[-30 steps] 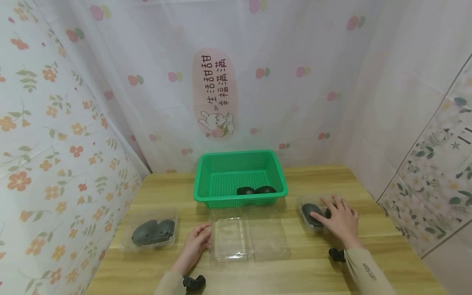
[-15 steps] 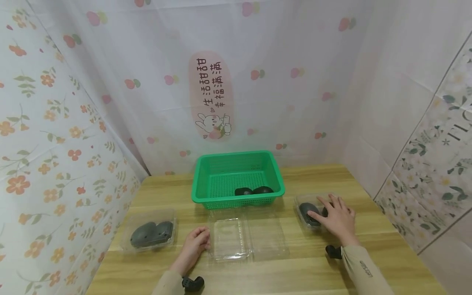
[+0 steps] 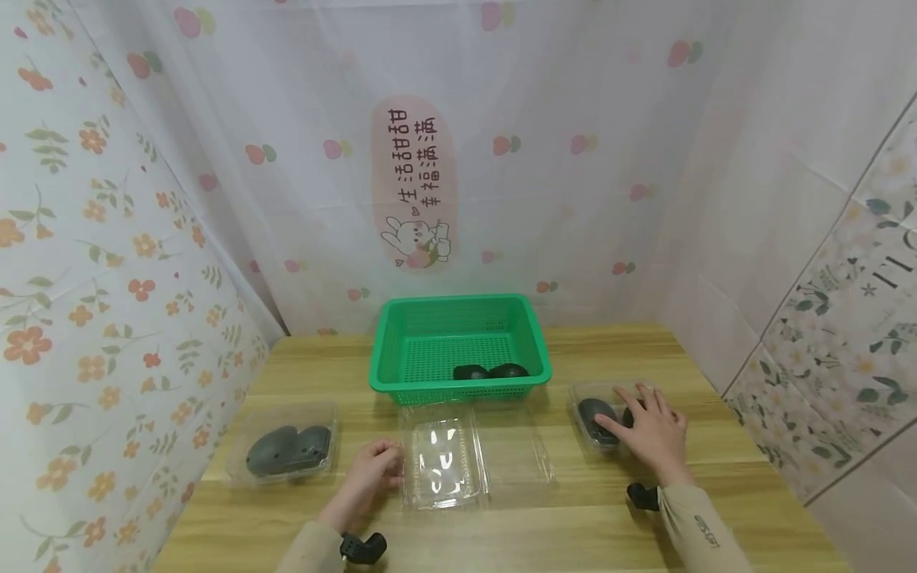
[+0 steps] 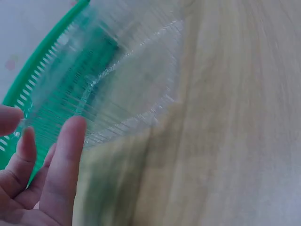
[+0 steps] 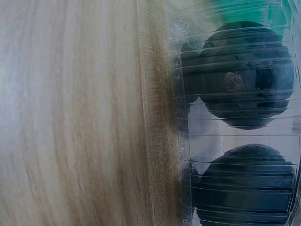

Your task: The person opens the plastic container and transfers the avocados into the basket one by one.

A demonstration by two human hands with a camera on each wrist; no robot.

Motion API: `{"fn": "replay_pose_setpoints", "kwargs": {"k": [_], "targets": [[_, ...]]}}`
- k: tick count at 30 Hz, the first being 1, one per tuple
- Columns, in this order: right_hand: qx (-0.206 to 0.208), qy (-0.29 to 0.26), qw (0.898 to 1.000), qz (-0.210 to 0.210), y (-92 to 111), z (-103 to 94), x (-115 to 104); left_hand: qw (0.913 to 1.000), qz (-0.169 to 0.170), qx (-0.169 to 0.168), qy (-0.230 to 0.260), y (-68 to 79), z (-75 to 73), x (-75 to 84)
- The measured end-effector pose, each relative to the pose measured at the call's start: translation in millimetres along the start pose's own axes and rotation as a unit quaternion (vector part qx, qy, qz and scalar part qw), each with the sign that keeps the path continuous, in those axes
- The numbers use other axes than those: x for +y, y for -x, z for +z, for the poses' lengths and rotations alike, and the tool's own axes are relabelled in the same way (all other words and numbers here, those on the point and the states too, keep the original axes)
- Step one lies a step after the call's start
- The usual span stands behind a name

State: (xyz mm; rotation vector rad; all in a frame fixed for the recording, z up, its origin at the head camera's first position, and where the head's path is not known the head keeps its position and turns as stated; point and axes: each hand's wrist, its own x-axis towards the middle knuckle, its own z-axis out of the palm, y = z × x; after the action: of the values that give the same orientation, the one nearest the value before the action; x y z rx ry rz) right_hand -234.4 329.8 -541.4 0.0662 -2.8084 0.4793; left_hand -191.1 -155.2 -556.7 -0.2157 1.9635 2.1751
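Note:
My left hand [image 3: 372, 471] pinches the left edge of a see-through plastic clamshell box [image 3: 442, 465], which lies opened flat with its lid half to the right. In the left wrist view, the box [image 4: 134, 80] looks tilted, with thumb and fingers at its near edge. My right hand [image 3: 653, 430] rests with spread fingers on a closed clear box [image 3: 583, 438]. Inside that box are dark, rounded, avocado-like fruits [image 5: 247, 77]; the hand partly covers them in the head view. No right fingers show in the right wrist view.
A green perforated basket [image 3: 383, 350] stands at the back, holding dark fruits [image 3: 507, 371] near its front wall. At left sits another closed clear box [image 3: 243, 469] with dark fruits [image 3: 275, 451]. Patterned curtains [image 3: 315, 231] border the wooden table [image 3: 544, 541].
The left half of the opened box has tipped up slightly at its left edge with my left hand. My right hand stays on its box. The head view has shifted a little.

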Motion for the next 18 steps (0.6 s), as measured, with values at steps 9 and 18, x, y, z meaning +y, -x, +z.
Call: {"fn": "replay_pose_setpoints", "kwargs": {"k": [9,18], "targets": [[-0.004,-0.003,1.000,0.006,0,0.8,-2,0.9987,-0.010,-0.040,-0.031,9.2,-5.5,28.0],[-0.003,-0.005,1.000,0.003,1,-3.6,-2,0.9929,0.007,-0.070,-0.097,15.8,-24.7,64.1]]}}
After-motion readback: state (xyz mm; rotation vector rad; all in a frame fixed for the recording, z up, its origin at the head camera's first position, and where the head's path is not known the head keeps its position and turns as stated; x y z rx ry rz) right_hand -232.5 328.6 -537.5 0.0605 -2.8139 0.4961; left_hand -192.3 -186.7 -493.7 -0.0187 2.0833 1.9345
